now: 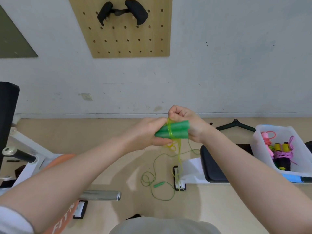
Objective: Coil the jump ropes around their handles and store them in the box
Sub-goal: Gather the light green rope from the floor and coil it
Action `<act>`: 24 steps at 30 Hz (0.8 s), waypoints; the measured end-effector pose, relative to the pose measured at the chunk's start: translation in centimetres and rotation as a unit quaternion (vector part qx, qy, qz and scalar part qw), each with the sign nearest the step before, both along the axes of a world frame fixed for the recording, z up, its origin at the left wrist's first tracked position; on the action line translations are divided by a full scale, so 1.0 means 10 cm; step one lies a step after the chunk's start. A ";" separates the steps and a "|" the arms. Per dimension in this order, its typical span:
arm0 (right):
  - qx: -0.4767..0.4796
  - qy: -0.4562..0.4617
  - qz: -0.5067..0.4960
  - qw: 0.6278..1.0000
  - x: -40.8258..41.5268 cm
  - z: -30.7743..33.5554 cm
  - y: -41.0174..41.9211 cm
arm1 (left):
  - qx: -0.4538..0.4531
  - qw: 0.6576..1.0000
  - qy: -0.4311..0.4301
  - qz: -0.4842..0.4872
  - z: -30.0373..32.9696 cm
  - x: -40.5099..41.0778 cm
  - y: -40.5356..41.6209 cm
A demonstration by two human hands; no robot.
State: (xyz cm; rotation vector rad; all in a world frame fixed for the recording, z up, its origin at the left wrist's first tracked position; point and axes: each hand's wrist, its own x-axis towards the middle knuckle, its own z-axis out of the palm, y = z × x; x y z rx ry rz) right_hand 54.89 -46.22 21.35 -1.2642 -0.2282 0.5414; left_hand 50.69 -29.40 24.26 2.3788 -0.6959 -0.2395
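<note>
The pair of green handles (172, 131) lies pressed side by side in front of the person's chest, long axis running roughly left to right and tipped up a little toward the right end. The left hand (148, 132) grips the tapered left ends, fingers curled under and thumb over. The right hand (184, 122) sits just above and behind the handles' right half, its fingers closed in a pinch on the yellow-green rope (170, 130), which already crosses the handles in a few turns near their middle. So the rope leaves the fingers at a right angle to the handles, and I judge the next wrap must pass over and round that axis. The loose rest hangs down toward the floor. The white box (263, 132) stands well off to the right, nearer the right arm, with other ropes in it.
</note>
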 end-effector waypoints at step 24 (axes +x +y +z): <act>-0.541 -0.358 0.136 0.749 -0.28 0.26 0.91 | 0.293 0.948 0.052 -0.116 -0.26 0.39 0.77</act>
